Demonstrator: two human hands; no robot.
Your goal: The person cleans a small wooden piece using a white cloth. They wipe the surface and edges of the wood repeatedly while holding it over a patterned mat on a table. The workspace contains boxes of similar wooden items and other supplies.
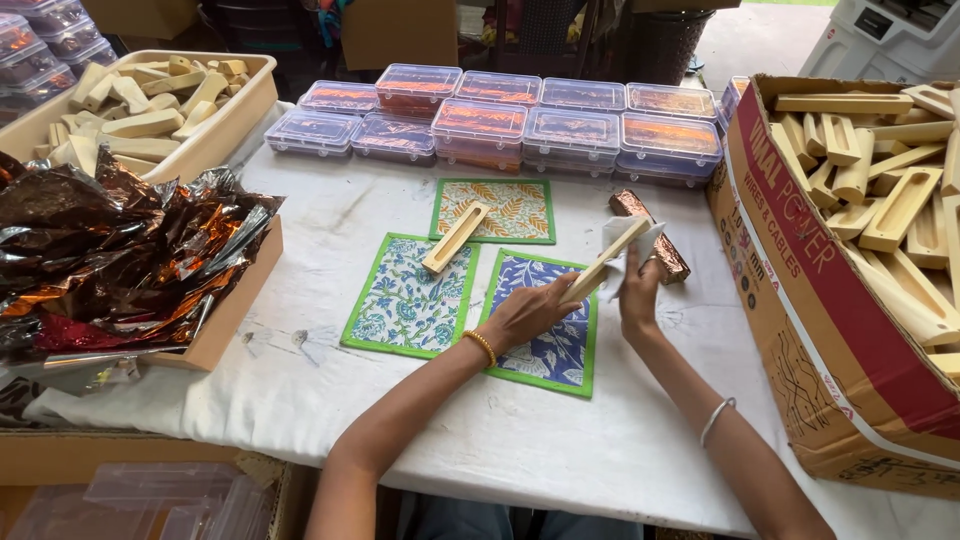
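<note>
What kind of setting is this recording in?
Probably a small craft packing workshop: a cloth-covered table, a cardboard box of wooden holders, rows of clear plastic boxes and a tray of foil wrappers.

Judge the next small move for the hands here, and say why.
Probably keep drawing the white cloth along the wooden holder. The left hand grips the holder's lower end, tilted above the blue floral sheet, while the right hand presses the cloth against it. Another holder already lies on the printed sheets.
</note>
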